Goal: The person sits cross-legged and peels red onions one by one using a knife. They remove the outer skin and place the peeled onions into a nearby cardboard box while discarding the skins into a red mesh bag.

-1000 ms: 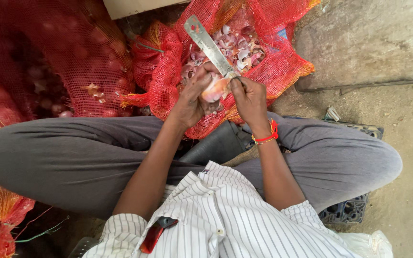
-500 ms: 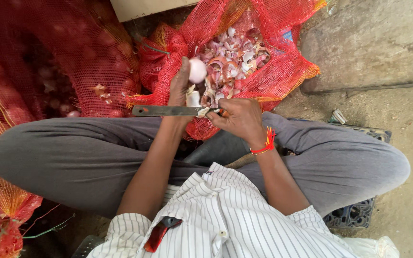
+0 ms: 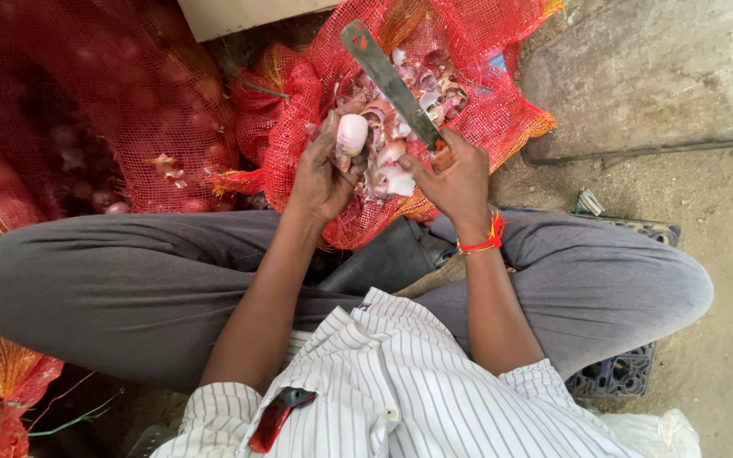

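In the head view, the person sits cross-legged on the ground, grey trousers spread to either side, with a red mesh sack (image 3: 477, 102) opened just ahead of the knees. That sack serves as the landmark: both hands work right over its near edge.

The left hand (image 3: 320, 174) is closed around a peeled, pale pink onion (image 3: 351, 133), fingers curled under it and the thumb pressed on its side, holding it above the sack's left half. The right hand (image 3: 456, 174) is clenched on the handle of a long flat knife (image 3: 388, 80), whose grey blade slants up and to the left across the middle of the sack, its tip near the sack's far rim. A red thread band (image 3: 484, 242) circles the right wrist, on the near side of the sack.

Inside the sack, under the blade, lies a heap of onion skins and trimmed pieces (image 3: 422, 93), pink and white. Left of the sack stands a larger red mesh bag (image 3: 129, 93) filled with unpeeled onions. Right of the sack lies a grey stone slab (image 3: 655, 68) on sandy ground
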